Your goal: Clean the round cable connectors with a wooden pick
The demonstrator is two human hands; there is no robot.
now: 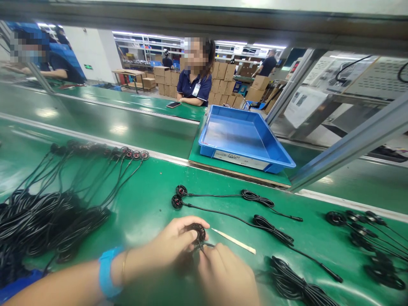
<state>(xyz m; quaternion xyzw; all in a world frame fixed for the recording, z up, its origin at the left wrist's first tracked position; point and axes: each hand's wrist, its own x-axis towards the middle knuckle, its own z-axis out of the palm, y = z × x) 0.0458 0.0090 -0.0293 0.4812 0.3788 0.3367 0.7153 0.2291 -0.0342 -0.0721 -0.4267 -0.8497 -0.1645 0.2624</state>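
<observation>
My left hand point(180, 238), with a blue band on its wrist, is closed round a small black ring-shaped part point(198, 231), thumb pressed on its face. A black cable point(204, 245) leads from that part, pinched in the fingers of my right hand point(228, 274). Just right of the hands lies a pale pointed stick point(236, 241) on the green bench. Beyond it, two similar round parts point(179, 196) rest flat, their cables running right to tied coils point(270, 229). Another tied cable coil point(299, 282) sits beside my right hand.
A big heap of black cables point(57, 216) covers the bench's left, with a row of round parts behind. More black parts point(360, 229) lie at the right edge. An empty-looking blue tray point(248, 163) stands behind, near metal posts point(347, 140). A person point(194, 87) sits opposite.
</observation>
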